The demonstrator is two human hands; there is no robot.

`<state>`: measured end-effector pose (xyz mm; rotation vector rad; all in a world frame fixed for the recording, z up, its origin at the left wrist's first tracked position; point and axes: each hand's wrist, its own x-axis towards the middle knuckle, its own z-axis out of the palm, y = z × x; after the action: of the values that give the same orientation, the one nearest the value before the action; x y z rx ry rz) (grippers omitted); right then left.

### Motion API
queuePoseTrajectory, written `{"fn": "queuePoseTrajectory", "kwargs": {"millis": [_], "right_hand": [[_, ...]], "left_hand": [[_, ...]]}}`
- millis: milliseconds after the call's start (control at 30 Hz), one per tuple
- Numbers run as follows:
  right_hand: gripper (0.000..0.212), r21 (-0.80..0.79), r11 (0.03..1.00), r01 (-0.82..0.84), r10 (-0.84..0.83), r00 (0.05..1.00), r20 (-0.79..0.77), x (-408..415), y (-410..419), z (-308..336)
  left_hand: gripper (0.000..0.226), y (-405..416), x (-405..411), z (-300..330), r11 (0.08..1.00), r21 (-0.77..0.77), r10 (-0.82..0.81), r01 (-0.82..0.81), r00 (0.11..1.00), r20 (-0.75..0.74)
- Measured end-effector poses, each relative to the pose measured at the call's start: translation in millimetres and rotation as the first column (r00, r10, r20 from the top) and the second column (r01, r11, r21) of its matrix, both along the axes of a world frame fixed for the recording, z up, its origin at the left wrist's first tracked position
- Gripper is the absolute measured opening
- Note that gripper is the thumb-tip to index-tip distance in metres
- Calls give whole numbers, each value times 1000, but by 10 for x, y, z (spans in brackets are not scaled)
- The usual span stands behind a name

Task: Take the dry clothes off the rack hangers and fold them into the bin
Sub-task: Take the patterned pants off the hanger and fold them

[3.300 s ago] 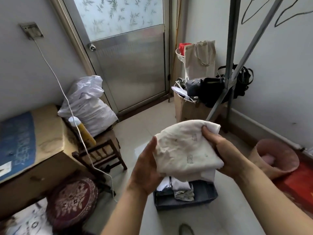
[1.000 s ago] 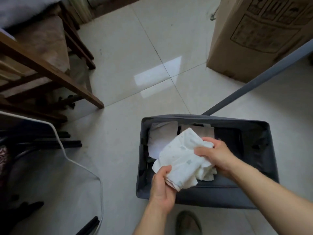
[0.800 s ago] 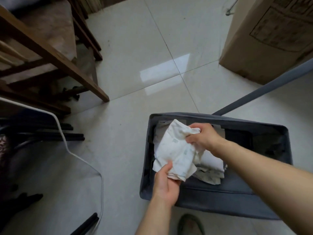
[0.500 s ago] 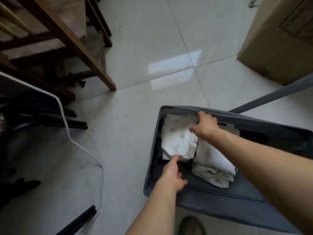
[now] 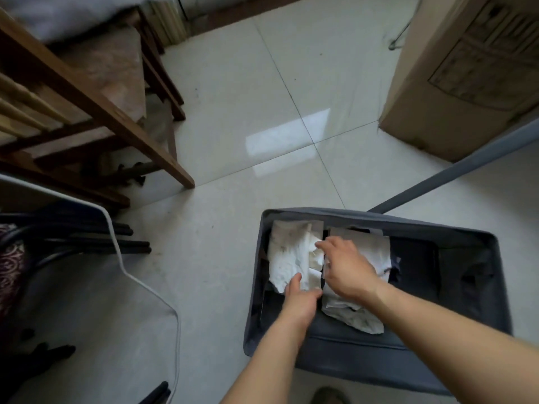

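I am pressing the folded white garment [image 5: 291,255] into the bin [image 5: 350,357], left hand [image 5: 300,301] and right hand [image 5: 347,269] apparently flat, gripping nothing; releasing unevenly risks unfolding it.

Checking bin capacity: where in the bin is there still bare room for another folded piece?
The bin's right part is bare dark bottom, between the middle white stack and the right wall. The left is crowded: the folded white cloth and both hands fill it.
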<state>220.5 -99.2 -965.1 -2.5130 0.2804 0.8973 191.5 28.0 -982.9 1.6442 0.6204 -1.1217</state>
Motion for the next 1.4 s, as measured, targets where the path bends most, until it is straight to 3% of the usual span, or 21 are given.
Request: {"fn": "queuePoseTrajectory", "kwargs": {"millis": [133, 200, 300, 400, 600, 767, 933, 1067, 1400], "right_hand": [[49, 37, 958, -284, 285, 959, -6, 47, 32, -257], [56, 27, 922, -386, 387, 921, -46, 98, 50, -455], [59, -50, 932, -360, 345, 919, -191, 171, -83, -708], [55, -27, 939, -342, 324, 909, -262, 215, -257, -795], [43, 67, 966, -249, 256, 955, -148, 170, -222, -462], [51, 137, 982, 132, -122, 989, -79, -19, -155, 23], [34, 246, 867, 433, -423, 901, -96, -345, -225, 688], [29, 333, 751, 571, -576, 812, -92, -615, -255, 1197], [26, 489, 594, 639, -730, 683, -5, -1092, -50, 2968]], "left_hand": [[68, -162, 94, -255, 928, 166, -362, 335, 915, 179], [71, -176, 81, -446, 850, 257, -513, 460, 834, 202], [69, -93, 79, -499, 726, 277, -685, 629, 699, 206], [70, -49, 130, -540, 646, 252, -763, 721, 626, 162], [58, -89, 309, -261, 745, 225, -658, 628, 747, 94], [53, -243, 380, 232, 877, 194, -458, 439, 887, 64], [35, -457, 260, 847, 933, 130, -344, 335, 938, 52], [15, -473, 72, 1450, 951, 1, -309, 310, 950, 49], [27, -285, -296, 3253, 948, -69, -293, 312, 934, 206]]}}
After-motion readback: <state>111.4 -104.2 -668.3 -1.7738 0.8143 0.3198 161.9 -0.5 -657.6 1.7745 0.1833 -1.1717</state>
